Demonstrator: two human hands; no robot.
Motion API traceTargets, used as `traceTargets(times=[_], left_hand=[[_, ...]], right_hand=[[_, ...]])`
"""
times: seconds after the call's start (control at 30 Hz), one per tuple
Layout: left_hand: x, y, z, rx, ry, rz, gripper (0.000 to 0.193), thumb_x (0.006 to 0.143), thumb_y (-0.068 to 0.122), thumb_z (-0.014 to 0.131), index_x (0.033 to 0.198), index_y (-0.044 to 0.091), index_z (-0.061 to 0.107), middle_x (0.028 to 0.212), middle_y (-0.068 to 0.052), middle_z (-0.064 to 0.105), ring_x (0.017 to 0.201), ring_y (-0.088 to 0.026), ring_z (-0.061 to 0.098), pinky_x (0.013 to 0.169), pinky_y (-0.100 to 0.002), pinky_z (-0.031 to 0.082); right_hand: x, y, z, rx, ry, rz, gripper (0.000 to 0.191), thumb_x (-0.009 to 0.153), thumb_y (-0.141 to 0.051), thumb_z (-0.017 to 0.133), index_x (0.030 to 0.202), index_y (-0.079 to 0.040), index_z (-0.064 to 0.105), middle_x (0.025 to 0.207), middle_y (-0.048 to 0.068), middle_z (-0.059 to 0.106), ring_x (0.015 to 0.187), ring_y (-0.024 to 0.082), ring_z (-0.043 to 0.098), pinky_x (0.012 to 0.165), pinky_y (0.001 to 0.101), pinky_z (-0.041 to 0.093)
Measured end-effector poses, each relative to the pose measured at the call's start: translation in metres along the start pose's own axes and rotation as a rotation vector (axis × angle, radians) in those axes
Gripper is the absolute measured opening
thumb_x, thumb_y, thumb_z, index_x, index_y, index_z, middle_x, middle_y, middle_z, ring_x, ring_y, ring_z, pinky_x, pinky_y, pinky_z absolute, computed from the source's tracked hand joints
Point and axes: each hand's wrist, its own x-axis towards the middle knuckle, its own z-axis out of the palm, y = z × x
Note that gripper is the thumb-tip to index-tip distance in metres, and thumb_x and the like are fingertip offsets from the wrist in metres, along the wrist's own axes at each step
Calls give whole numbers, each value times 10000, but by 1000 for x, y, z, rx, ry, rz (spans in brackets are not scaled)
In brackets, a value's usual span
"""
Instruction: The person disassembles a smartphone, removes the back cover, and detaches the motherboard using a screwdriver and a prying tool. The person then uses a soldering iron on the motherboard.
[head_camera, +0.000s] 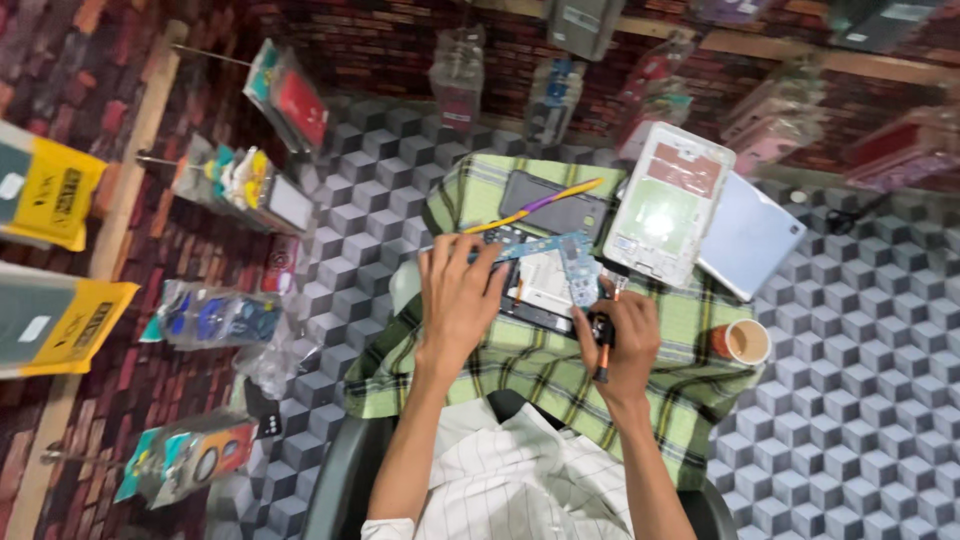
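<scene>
My left hand (458, 298) lies flat on an opened tablet (540, 290) on a green checked cloth (530, 370), its fingers near a blue circuit board (575, 262). My right hand (622, 340) grips a small black and orange screwdriver (603, 345), its tip toward the circuit board. A yellow and purple pry tool (535, 206) rests across a dark panel (555, 205) behind the tablet.
A white tablet frame (668, 203) and a pale blue back cover (752, 235) lie at the right. A paper cup (742, 342) stands on the cloth's right edge. Packaged accessories (245, 185) hang on the brick-patterned wall at left and top.
</scene>
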Motion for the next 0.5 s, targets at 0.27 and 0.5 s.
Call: traceTargets(times=[0.27, 0.5], left_hand=[[2, 21, 7, 62, -38, 2, 342, 873, 266, 762, 1133, 51, 706, 1296, -150, 586, 1261, -352, 480, 1021, -517, 371], [-3, 41, 36, -43, -182, 83, 732, 845, 462, 758, 1402, 23, 574, 1435, -188, 523, 1352, -370, 427, 1141, -555, 284]], right_hand=[[0, -2, -4, 74, -40, 35, 258, 775, -89, 865, 907, 18, 671, 1026, 185, 719, 984, 321, 649, 801, 406, 534], [-5, 11, -15, 275, 31, 136, 173, 918, -111, 729, 978, 32, 650, 1037, 182, 680, 1133, 336, 722, 907, 370, 546]])
